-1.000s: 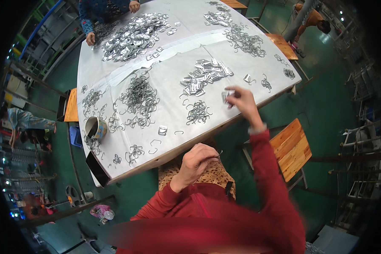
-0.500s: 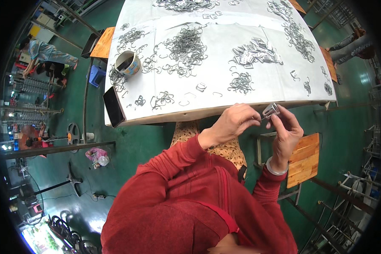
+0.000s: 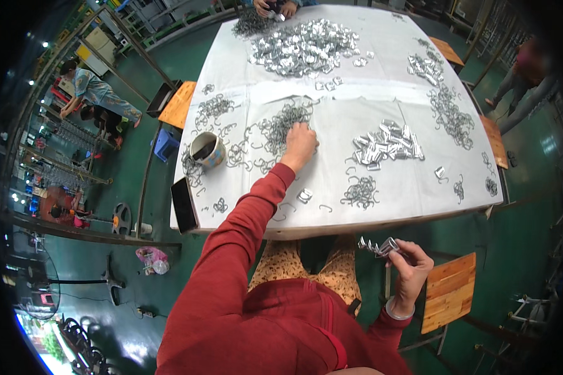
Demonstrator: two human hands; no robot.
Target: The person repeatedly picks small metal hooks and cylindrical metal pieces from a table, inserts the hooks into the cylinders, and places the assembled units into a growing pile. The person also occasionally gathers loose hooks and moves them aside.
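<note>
My left hand (image 3: 300, 147) is stretched out over the white-covered table (image 3: 250, 214), its fingers curled into the right side of a pile of grey S-shaped wire hooks (image 3: 284, 120); what they pinch, if anything, is hidden. Beyond the table's near edge, my right hand (image 3: 409, 269) grips a shiny metal clip (image 3: 388, 246) between thumb and fingers. Smaller bright pieces trail to the left of that clip. A heap of shiny metal clips (image 3: 388, 147) lies to the right of my left hand, with a smaller hook pile (image 3: 360, 191) nearer me.
At the left stand a patterned cup (image 3: 214, 154) and a dark phone (image 3: 183, 205) on the table corner. A large clip heap (image 3: 303, 47) lies at the far side, near another person's hands (image 3: 275, 9). A wooden stool (image 3: 449, 294) stands at my right.
My left hand has left my right hand and reached forward to the hook pile. My right hand still holds metal, now lower in view. The view has tilted toward the table's far side.
</note>
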